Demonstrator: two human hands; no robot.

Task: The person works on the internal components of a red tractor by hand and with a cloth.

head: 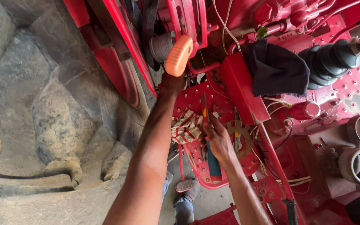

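Reaching up from the lower edge of the red perforated footplate (196, 102): left hand (172, 84), fingers curled shut round the lower end of an orange-gripped lever (179, 55) standing above the plate's upper-left corner. Resting near the plate's centre, well apart from the left: right hand (218, 139), closing on a blue-handled tool (213, 163) lying toward the plate's lower edge, just beside a striped rag (186, 127) bunching at the left edge. Hanging over the red bracket (240, 85) beyond the plate's upper-right corner: a dark cloth (278, 68), beside a black rubber boot (330, 60).
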